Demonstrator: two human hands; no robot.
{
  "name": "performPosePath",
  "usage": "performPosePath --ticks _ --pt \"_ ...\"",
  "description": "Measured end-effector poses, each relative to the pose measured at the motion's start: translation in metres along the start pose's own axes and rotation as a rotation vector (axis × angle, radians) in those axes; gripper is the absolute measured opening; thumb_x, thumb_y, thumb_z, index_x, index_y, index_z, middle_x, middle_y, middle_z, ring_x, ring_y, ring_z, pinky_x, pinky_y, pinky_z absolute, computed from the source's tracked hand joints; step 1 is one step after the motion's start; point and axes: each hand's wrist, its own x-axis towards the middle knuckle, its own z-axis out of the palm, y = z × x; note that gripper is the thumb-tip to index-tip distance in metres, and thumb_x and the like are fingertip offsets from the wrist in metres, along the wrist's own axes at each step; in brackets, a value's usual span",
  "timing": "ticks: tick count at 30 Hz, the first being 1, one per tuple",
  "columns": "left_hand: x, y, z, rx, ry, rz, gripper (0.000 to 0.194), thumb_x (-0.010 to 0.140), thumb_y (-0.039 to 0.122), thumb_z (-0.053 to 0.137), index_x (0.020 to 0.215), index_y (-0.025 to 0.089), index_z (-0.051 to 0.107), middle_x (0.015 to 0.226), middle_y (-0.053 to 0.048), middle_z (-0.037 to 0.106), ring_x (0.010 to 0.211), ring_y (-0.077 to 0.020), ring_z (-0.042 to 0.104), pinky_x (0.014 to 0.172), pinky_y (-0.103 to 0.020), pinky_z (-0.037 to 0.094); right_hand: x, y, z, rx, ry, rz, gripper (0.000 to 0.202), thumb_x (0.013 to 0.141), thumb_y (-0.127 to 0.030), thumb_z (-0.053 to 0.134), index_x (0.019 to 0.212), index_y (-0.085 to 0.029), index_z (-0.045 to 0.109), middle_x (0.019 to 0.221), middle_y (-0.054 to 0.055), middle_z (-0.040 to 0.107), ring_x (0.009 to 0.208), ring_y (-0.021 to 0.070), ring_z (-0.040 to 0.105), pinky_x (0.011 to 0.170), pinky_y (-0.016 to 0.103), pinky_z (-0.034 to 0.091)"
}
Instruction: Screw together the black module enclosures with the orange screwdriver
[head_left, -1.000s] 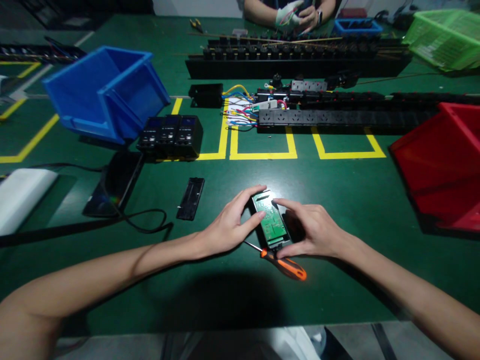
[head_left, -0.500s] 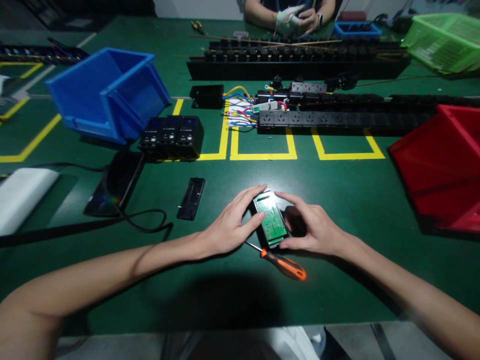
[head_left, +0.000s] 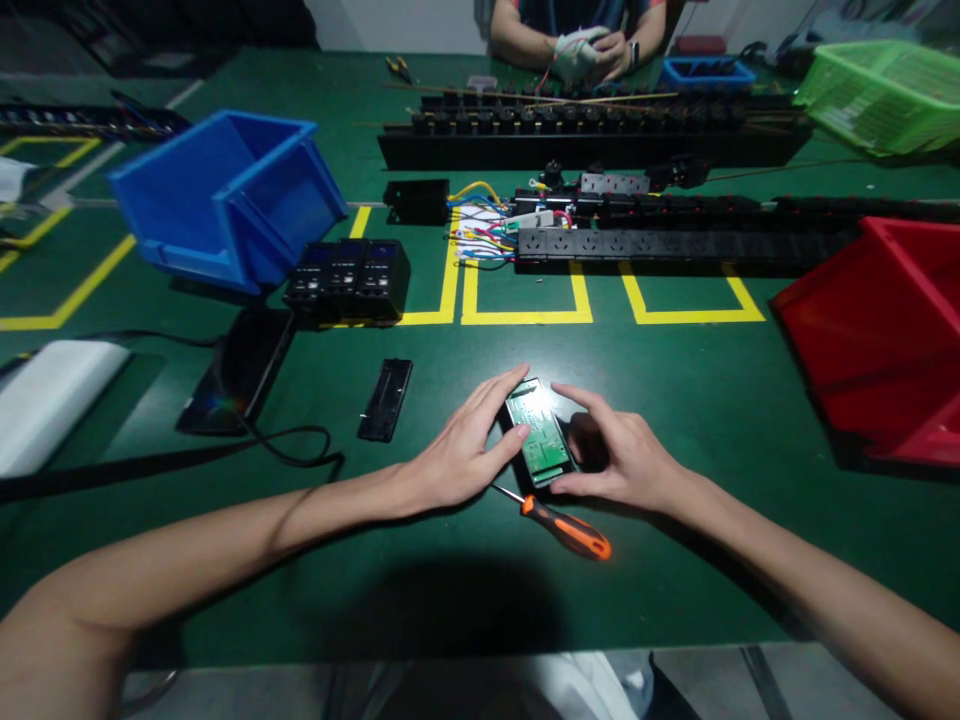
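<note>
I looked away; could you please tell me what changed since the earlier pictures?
On the right hand, the index finger has moved forward off the face of the green circuit board, and the thumb away from the screwdriver. The left hand still holds the board; the screwdriver and black panel stayed put.

Circuit board [head_left: 541, 445] between left hand [head_left: 466, 440] and right hand [head_left: 628, 455], screwdriver [head_left: 571, 529] on table [head_left: 675, 370] before it; cover panel [head_left: 385, 400] left of left hand, three modules [head_left: 349, 282] behind panel, storage bin [head_left: 238, 225] left of modules; socket strip [head_left: 675, 246] behind circuit board, second bin [head_left: 862, 330] right of right hand
</note>
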Motion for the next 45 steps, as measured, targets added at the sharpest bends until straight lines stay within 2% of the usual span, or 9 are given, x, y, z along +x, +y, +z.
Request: performPosePath --ticks 3,6,10,15,18,22,28,33,45 --pt "-0.001 -0.001 0.001 0.065 -0.040 0.033 0.073 0.099 0.042 0.049 0.159 0.021 0.014 0.168 -0.013 0.014 0.156 -0.0286 0.017 0.129 -0.050 0.018 0.000 0.000 0.001 -0.012 -0.007 0.009 0.095 0.080 -0.061 0.073 0.149 -0.012 0.032 0.068 -0.003 0.063 0.056 0.0177 0.061 0.055 0.029 0.043" --pt "-0.001 -0.003 0.002 0.045 -0.015 0.041 0.076 0.098 0.041 0.052 0.159 0.022 0.011 0.169 -0.013 0.008 0.157 -0.0279 0.011 0.129 -0.052 0.015 -0.001 0.000 0.001 -0.012 -0.013 0.027 0.091 0.082 -0.060 0.072 0.149 -0.013 0.033 0.069 -0.002 0.064 0.057 0.0176 0.061 0.056 0.029 0.043" --pt "0.003 -0.001 -0.003 -0.040 0.093 0.088 0.065 0.096 0.036 0.057 0.153 0.023 0.029 0.167 -0.013 0.019 0.155 -0.0279 0.022 0.126 -0.051 0.025 0.000 -0.001 0.000 -0.016 -0.018 0.043 0.088 0.083 -0.059 0.070 0.148 -0.011 0.035 0.069 -0.002 0.063 0.057 0.0168 0.059 0.055 0.029 0.040" --pt "0.011 0.006 -0.029 -0.017 0.218 0.166 0.048 0.093 0.025 0.057 0.139 0.022 0.045 0.144 -0.013 0.052 0.137 -0.0259 0.051 0.115 -0.047 0.045 0.002 -0.004 -0.002 -0.049 -0.030 0.044 0.086 0.085 -0.061 0.067 0.147 -0.009 0.038 0.065 -0.003 0.059 0.053 0.0155 0.052 0.054 0.028 0.034" --pt "0.008 0.002 -0.055 0.188 0.331 0.211 0.047 0.089 0.023 0.061 0.134 0.020 0.047 0.133 -0.011 0.059 0.126 -0.0258 0.058 0.109 -0.047 0.050 0.002 -0.005 -0.002 -0.075 -0.023 0.037 0.085 0.086 -0.062 0.065 0.147 -0.009 0.040 0.064 -0.004 0.056 0.053 0.0153 0.049 0.054 0.028 0.033" --pt "-0.013 -0.016 -0.086 0.559 0.413 0.116 0.048 0.087 0.029 0.063 0.131 0.018 0.049 0.128 -0.011 0.057 0.120 -0.0279 0.056 0.104 -0.047 0.051 0.001 -0.003 -0.002 -0.082 -0.018 0.025 0.084 0.086 -0.064 0.064 0.145 -0.008 0.042 0.064 -0.004 0.054 0.053 0.0152 0.049 0.055 0.029 0.032" --pt "-0.060 -0.042 -0.101 0.761 0.274 -0.157 0.071 0.084 0.054 0.064 0.138 0.014 0.041 0.130 -0.017 0.051 0.121 -0.0344 0.052 0.103 -0.051 0.049 0.002 -0.003 -0.001 -0.087 -0.023 0.024 0.084 0.086 -0.063 0.063 0.146 -0.008 0.042 0.064 -0.004 0.054 0.054 0.0147 0.048 0.055 0.028 0.030" --pt "-0.066 -0.037 -0.101 0.771 0.132 -0.276 0.091 0.076 0.066 0.068 0.143 0.015 0.036 0.114 -0.013 0.060 0.108 -0.0328 0.059 0.095 -0.050 0.052 0.002 -0.006 -0.003 -0.090 -0.015 0.027 0.082 0.087 -0.062 0.063 0.145 -0.007 0.042 0.059 -0.007 0.049 0.051 0.0134 0.044 0.054 0.027 0.029" --pt "-0.063 -0.045 -0.105 0.520 0.139 -0.211 0.065 0.086 0.050 0.065 0.138 0.020 0.041 0.115 -0.009 0.064 0.108 -0.0259 0.063 0.099 -0.046 0.051 0.003 -0.005 -0.003 -0.107 -0.009 0.025 0.082 0.087 -0.063 0.062 0.144 -0.007 0.044 0.058 -0.007 0.046 0.049 0.0141 0.045 0.053 0.027 0.030"
